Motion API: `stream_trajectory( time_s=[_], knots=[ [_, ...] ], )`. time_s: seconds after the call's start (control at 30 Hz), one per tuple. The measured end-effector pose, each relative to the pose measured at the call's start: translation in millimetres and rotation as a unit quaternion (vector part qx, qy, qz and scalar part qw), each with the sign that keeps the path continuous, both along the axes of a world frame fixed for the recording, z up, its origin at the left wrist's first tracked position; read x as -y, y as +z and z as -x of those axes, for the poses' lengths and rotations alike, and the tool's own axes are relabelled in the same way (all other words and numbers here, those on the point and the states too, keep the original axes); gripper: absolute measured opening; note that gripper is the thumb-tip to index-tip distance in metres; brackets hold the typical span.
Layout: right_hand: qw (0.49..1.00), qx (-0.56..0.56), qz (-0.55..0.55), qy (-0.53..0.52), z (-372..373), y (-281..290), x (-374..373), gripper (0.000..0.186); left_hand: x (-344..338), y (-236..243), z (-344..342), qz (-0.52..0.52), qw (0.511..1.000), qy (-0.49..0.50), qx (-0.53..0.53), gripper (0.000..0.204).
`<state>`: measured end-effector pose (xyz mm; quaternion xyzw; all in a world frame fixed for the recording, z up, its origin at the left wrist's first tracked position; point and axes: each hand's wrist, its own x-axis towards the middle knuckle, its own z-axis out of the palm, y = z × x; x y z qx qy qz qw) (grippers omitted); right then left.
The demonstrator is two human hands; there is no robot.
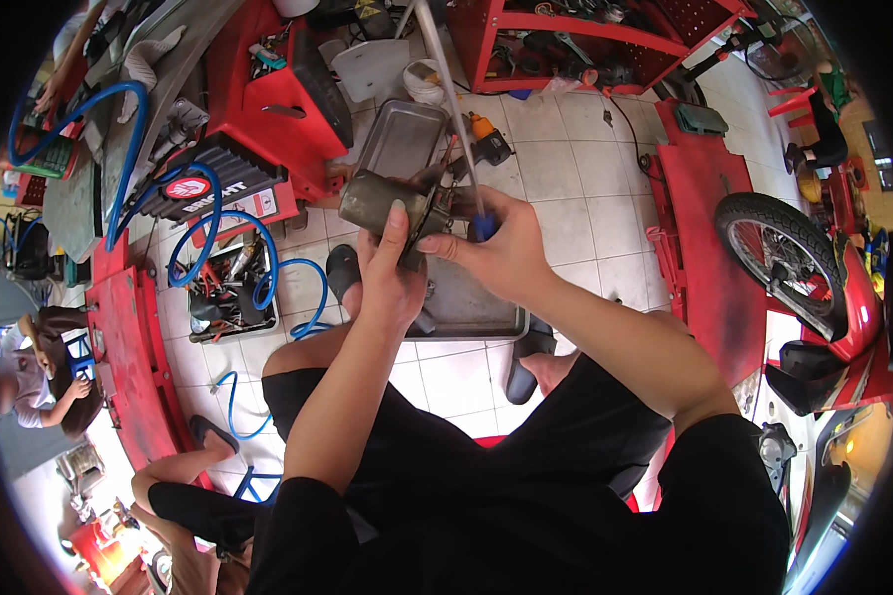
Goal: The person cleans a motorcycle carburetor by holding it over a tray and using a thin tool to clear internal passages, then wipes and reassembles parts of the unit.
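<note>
Metal cylinder [367, 201] is up off the floor, over the lower metal tray [471, 315], between the person's 2 knees. Left grip [395, 276] wraps it, thumb along its side; right grip [506, 248] curls round a blue handle [484, 228], thumb against the dark plate [419, 236] at the cylinder's end. Long metal rod [448, 94] runs up from there; overlap is messy, can't tell if it joins the handle. To do this well: hold the cylinder firm, push square to the plate, thumb clear of the edge, work low over the tray so loose bits land inside. Around: 2nd tray [404, 134] and orange-and-black drill [491, 149] beyond the cylinder, tool bin [236, 334] and blue hose [273, 260] left, red platform [712, 238] and motorcycle wheel [782, 266] right. In the way: rod and drill crowd the far side; sandals [521, 372] flank the tray.
</note>
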<state>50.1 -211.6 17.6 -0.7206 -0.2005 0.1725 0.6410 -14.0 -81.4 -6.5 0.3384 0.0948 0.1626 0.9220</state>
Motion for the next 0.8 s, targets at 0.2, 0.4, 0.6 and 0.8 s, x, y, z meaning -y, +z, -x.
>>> stream_trajectory(
  time_s=[0.2,0.4,0.6,0.8],
  knots=[
    [0.993,-0.115,-0.011,0.0,1,6,-1,0.049,-2,1,-2,-0.005,1.0,-0.007,-0.023,0.044],
    [0.996,0.069,0.052,-0.025,-1,-5,-1,0.054,-2,-4,0,0.03,0.999,-0.017,-0.032,0.049],
    [0.973,0.139,0.174,-0.058,2,11,-2,0.06,4,-5,4,0.142,0.986,-0.023,-0.081,0.051],
    [0.965,0.142,0.214,-0.062,-1,7,-2,0.06,8,-8,4,0.193,0.972,-0.005,-0.136,0.049]
  ],
)
